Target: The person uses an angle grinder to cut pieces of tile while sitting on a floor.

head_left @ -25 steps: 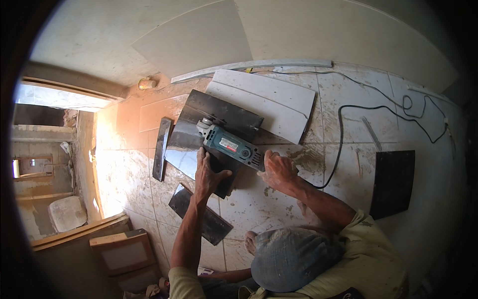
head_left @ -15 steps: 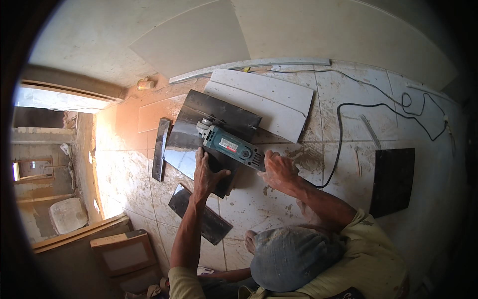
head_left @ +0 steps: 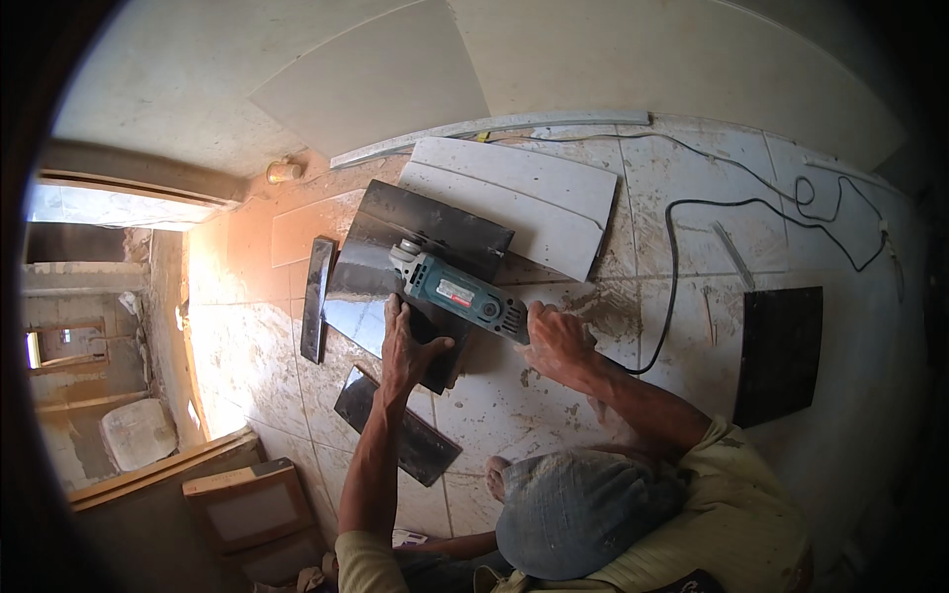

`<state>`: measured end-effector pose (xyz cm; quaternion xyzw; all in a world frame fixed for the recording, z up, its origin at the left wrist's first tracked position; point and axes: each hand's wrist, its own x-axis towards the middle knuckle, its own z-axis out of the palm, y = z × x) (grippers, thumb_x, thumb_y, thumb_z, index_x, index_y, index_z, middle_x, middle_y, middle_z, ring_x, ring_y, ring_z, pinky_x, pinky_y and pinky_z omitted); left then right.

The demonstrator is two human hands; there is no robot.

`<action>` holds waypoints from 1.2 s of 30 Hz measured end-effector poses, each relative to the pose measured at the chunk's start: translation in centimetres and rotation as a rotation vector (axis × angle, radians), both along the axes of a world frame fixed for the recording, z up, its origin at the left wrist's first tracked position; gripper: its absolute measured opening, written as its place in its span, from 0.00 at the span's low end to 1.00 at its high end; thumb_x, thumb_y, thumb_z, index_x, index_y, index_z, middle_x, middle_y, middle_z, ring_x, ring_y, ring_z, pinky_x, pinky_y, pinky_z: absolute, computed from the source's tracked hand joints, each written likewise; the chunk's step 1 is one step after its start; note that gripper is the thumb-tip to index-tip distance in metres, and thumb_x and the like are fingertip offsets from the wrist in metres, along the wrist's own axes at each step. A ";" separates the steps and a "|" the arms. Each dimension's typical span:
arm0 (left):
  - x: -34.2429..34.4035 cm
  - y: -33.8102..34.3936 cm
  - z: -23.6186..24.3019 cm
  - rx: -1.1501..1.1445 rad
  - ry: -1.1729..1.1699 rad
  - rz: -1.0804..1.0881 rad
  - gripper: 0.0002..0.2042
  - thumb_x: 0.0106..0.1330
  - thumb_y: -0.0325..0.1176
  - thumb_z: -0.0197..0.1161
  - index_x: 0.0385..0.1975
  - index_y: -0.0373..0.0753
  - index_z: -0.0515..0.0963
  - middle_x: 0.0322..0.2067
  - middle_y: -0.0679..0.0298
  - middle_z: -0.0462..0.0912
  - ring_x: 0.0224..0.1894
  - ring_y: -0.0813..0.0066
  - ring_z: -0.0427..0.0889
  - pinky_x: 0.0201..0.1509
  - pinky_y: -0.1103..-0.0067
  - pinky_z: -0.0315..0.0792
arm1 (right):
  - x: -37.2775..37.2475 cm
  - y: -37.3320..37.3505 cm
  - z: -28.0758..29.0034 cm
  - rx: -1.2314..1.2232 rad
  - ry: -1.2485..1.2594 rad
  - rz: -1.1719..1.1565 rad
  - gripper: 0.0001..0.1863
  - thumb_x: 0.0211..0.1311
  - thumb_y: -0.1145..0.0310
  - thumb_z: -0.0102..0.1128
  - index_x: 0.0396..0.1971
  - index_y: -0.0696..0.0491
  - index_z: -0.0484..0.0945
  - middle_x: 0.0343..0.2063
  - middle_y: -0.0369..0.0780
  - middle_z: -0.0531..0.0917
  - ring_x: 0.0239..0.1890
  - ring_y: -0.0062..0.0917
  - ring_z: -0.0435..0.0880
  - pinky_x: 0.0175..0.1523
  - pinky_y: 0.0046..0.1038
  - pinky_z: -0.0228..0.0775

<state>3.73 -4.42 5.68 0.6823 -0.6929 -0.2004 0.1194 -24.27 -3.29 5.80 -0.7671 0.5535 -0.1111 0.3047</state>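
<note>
Gripping the teal angle grinder by its rear end in the right hand, apparently for control, the person holds it over the dark tile, the left hand, thumb spread wide, resting on the tile's near side, seemingly to steady it.

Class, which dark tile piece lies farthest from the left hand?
The black one at the far right, beyond the right hand; the others lie under or near the left hand.
</note>
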 end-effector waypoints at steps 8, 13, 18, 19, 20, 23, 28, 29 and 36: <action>-0.4 -0.1 0.8 0.089 -0.005 0.037 0.48 0.41 0.39 0.80 0.61 0.21 0.63 0.70 0.41 0.54 0.71 0.50 0.58 0.71 0.70 0.59 | -0.2 0.4 0.1 0.003 0.037 -0.016 0.26 0.50 0.58 0.71 0.36 0.64 0.70 0.26 0.52 0.81 0.28 0.43 0.86 0.33 0.38 0.80; -0.7 -0.2 1.3 0.166 0.028 0.054 0.51 0.43 0.41 0.80 0.63 0.19 0.59 0.70 0.39 0.51 0.74 0.49 0.50 0.75 0.70 0.53 | -0.4 0.6 0.1 0.011 0.033 -0.025 0.27 0.50 0.58 0.72 0.36 0.63 0.70 0.28 0.52 0.81 0.29 0.44 0.86 0.33 0.39 0.80; -0.6 0.0 1.0 0.074 -0.014 0.035 0.47 0.42 0.37 0.81 0.62 0.21 0.63 0.69 0.39 0.54 0.71 0.50 0.58 0.72 0.70 0.59 | -0.5 0.7 0.3 0.058 0.048 -0.029 0.27 0.49 0.57 0.72 0.36 0.63 0.70 0.28 0.52 0.81 0.29 0.44 0.86 0.34 0.38 0.80; -0.7 0.0 1.0 0.075 -0.013 0.033 0.47 0.42 0.37 0.81 0.62 0.21 0.63 0.69 0.39 0.54 0.71 0.50 0.58 0.72 0.70 0.59 | -0.6 0.8 0.2 0.044 0.052 -0.027 0.27 0.49 0.57 0.72 0.36 0.63 0.70 0.28 0.52 0.81 0.29 0.44 0.86 0.34 0.39 0.80; -0.7 0.1 1.0 0.069 -0.023 0.037 0.47 0.42 0.37 0.81 0.62 0.21 0.63 0.70 0.39 0.54 0.71 0.50 0.58 0.72 0.70 0.59 | -0.6 0.8 0.1 0.030 0.055 -0.024 0.28 0.49 0.57 0.72 0.36 0.63 0.70 0.28 0.52 0.81 0.28 0.44 0.86 0.34 0.39 0.80; -0.7 0.1 0.9 0.061 -0.040 0.041 0.47 0.42 0.37 0.81 0.62 0.22 0.64 0.70 0.40 0.54 0.71 0.50 0.58 0.72 0.69 0.60 | -1.0 1.0 0.4 0.051 0.046 -0.025 0.28 0.48 0.58 0.72 0.37 0.64 0.69 0.27 0.52 0.81 0.28 0.44 0.86 0.34 0.39 0.80; -0.6 -0.1 1.3 0.162 0.023 0.051 0.50 0.44 0.42 0.80 0.64 0.20 0.60 0.71 0.39 0.50 0.74 0.49 0.50 0.75 0.69 0.52 | -1.4 1.2 0.8 0.092 0.058 -0.021 0.27 0.46 0.63 0.71 0.38 0.65 0.69 0.27 0.52 0.81 0.28 0.44 0.86 0.35 0.40 0.80; -0.6 -0.1 1.2 0.163 0.029 0.049 0.50 0.44 0.42 0.80 0.64 0.19 0.60 0.71 0.39 0.50 0.74 0.49 0.50 0.75 0.69 0.52 | -1.5 1.2 0.8 0.114 0.056 -0.018 0.26 0.46 0.64 0.70 0.39 0.65 0.69 0.27 0.52 0.81 0.28 0.44 0.86 0.35 0.40 0.80; -0.1 0.1 0.3 0.031 0.009 0.015 0.41 0.42 0.33 0.79 0.60 0.28 0.68 0.68 0.42 0.58 0.69 0.49 0.62 0.69 0.68 0.64 | -1.8 1.5 0.5 0.109 0.045 -0.017 0.27 0.46 0.65 0.69 0.40 0.67 0.69 0.29 0.53 0.81 0.31 0.45 0.86 0.36 0.40 0.80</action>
